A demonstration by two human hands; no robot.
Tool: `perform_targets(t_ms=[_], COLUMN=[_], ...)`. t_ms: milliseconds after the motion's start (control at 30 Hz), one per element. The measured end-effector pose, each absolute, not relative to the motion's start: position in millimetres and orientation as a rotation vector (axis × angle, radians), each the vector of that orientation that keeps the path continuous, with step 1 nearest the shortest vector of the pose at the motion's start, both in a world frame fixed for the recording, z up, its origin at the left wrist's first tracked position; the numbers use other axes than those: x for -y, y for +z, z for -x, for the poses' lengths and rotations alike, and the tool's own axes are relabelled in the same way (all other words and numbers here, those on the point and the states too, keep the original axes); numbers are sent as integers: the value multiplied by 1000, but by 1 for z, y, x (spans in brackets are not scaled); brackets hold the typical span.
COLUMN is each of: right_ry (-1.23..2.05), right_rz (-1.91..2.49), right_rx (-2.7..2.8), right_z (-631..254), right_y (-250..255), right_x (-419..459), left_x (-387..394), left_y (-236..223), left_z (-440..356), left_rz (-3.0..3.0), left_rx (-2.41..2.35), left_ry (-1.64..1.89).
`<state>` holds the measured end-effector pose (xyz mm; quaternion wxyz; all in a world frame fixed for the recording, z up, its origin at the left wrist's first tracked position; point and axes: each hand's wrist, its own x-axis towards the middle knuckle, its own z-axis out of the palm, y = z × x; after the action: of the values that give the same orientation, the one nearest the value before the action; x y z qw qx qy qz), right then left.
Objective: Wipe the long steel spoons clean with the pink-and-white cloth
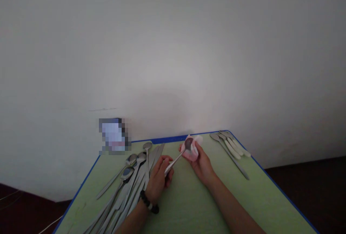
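Note:
A metal spoon is held between my hands above the table. My left hand, with a dark bead bracelet at the wrist, is closed around its handle. My right hand cups a pink and white tissue against the bowl of that spoon, fingers closed round the tissue. Left of my left hand lies a spread of metal cutlery, with several spoons and several knives; my forearm covers part of it. The exact grip of some fingers is hidden.
On the table's right side lie a long spoon and several pale-handled utensils. A blurred-out phone-like device stands at the back left corner. A white wall rises behind the blue table edge.

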<state>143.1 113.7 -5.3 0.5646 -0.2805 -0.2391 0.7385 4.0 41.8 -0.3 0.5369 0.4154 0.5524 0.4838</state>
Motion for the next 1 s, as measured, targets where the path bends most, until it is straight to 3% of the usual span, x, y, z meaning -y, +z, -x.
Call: perform_targets(t_ms=[667, 1000], right_ry=[1619, 1649], right_rz=[737, 670], right_rx=[835, 521], right_z=[-141, -141], right_y=[-12, -11], right_x=[-109, -114], left_x=[-42, -40], left_y=[-8, 0], left_z=[-3, -4], left_rz=[-1230, -1116], left_rx=[-1285, -1248], left_ry=[1008, 1052])
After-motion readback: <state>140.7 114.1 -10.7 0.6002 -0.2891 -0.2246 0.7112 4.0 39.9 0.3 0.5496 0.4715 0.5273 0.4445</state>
